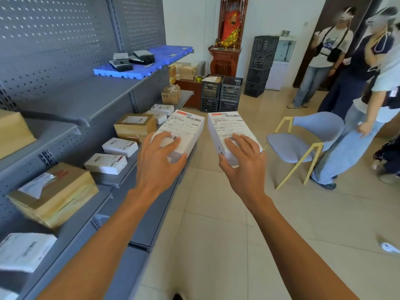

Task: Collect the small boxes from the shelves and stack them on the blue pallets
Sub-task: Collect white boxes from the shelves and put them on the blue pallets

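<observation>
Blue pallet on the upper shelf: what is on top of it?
The blue pallet carries a few small dark and grey boxes, loosely scattered rather than stacked. Their exact count is unclear because they overlap.

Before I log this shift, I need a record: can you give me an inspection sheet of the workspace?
Surface: grey shelves, tiled floor.
Job's things: two white boxes, left box, right box; more white boxes shelved; blue pallet on the upper shelf carrying dark boxes.
Clutter: brown parcels.
Hands: left hand grips left box; right hand grips right box.
Cables: nothing seen.
Surroundings: blue chair, black crates, people standing.
</observation>
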Demonstrator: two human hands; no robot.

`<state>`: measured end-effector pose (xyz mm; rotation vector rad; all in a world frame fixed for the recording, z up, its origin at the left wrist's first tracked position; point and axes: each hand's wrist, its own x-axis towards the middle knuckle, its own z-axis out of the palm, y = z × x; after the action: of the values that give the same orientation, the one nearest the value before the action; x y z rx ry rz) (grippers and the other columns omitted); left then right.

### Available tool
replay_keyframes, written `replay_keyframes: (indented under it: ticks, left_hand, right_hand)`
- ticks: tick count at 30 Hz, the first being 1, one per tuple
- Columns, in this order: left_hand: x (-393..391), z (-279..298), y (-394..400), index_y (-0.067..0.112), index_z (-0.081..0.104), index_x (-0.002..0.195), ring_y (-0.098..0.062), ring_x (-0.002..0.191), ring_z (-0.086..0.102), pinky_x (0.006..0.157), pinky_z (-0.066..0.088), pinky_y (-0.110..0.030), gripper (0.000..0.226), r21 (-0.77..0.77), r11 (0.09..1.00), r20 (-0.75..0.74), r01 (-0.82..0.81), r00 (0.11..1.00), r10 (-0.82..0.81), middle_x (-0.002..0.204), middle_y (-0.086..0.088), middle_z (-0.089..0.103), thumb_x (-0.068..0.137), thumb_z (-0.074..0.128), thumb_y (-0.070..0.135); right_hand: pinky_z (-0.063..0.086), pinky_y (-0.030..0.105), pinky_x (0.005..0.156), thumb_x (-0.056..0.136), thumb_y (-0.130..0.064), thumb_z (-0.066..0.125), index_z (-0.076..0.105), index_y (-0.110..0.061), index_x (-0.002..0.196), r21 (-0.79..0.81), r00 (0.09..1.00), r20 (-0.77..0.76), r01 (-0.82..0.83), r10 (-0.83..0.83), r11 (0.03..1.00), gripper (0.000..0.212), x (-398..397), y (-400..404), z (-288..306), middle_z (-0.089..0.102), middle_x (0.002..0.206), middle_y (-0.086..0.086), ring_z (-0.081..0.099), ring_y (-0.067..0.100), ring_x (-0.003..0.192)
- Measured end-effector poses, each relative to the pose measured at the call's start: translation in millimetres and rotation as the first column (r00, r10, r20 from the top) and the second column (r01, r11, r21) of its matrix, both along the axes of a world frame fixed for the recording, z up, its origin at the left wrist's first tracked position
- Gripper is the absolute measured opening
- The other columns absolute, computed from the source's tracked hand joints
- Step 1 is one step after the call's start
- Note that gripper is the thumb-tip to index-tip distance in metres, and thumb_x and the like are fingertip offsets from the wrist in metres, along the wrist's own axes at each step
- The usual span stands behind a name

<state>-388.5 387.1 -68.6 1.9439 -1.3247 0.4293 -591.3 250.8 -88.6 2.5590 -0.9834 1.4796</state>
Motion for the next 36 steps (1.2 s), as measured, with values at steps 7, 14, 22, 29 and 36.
replay_keyframes:
  ticks: [7, 14, 22, 29, 36]
  left_hand:
    - [102, -1, -93, 0.019, 0.068, 0.128, -0.031, 0.136, 0.039, 0.096, 0.05, -0.056, 0.05, 0.011, 1.0, -0.033, 0.015, 0.999, -0.015, 0.142, -0.002, 0.054, 0.084, 0.076, 0.042]
    - [165, 19, -180, 0.018, 0.067, 0.129, -0.031, 0.133, 0.041, 0.095, 0.051, -0.054, 0.051, -0.006, 0.998, -0.017, 0.065, 0.998, -0.065, 0.141, -0.002, 0.055, 0.085, 0.073, 0.044]
    - [220, 16, -293, 0.019, 0.069, 0.127, -0.03, 0.132, 0.041, 0.096, 0.05, -0.051, 0.051, -0.021, 0.997, -0.002, 0.079, 0.997, -0.079, 0.14, -0.001, 0.056, 0.084, 0.07, 0.045]
    - [255, 21, -424, 0.016, 0.069, 0.126, -0.029, 0.13, 0.042, 0.099, 0.046, -0.045, 0.049, -0.057, 0.997, 0.031, 0.049, 0.998, -0.048, 0.138, -0.004, 0.058, 0.083, 0.073, 0.04]
    - [293, 37, -536, 0.018, 0.069, 0.127, -0.029, 0.131, 0.041, 0.099, 0.047, -0.046, 0.052, -0.037, 0.999, 0.037, -0.03, 0.999, 0.031, 0.139, -0.001, 0.057, 0.084, 0.068, 0.046]
  right_hand:
    - [0.045, 0.052, 0.095, 0.09, -0.04, 0.066, 0.067, -0.02, 0.126, 0.0, 0.999, -0.033, 0.026, -0.026, 1.0, 0.041, 92, -88, 2, 0.059, 0.14, 0.002, 0.048, 0.024, 0.133]
    - [0.044, 0.052, 0.097, 0.09, -0.04, 0.067, 0.066, -0.02, 0.127, 0.009, 0.997, -0.039, 0.07, -0.069, 0.998, 0.042, 155, -165, 16, 0.058, 0.14, 0.001, 0.048, 0.024, 0.133]
    - [0.044, 0.05, 0.097, 0.089, -0.038, 0.069, 0.067, -0.02, 0.127, 0.006, 0.995, -0.026, 0.098, -0.098, 0.995, 0.041, 202, -274, 12, 0.059, 0.14, 0.0, 0.048, 0.024, 0.133]
    - [0.045, 0.051, 0.096, 0.091, -0.041, 0.066, 0.066, -0.02, 0.127, -0.006, 0.999, 0.017, 0.051, -0.05, 0.999, 0.041, 245, -416, 5, 0.058, 0.14, 0.0, 0.048, 0.024, 0.133]
    - [0.044, 0.052, 0.095, 0.09, -0.039, 0.068, 0.066, -0.022, 0.127, -0.015, 1.0, 0.019, -0.014, 0.014, 1.0, 0.041, 293, -543, 22, 0.058, 0.141, 0.0, 0.048, 0.024, 0.133]
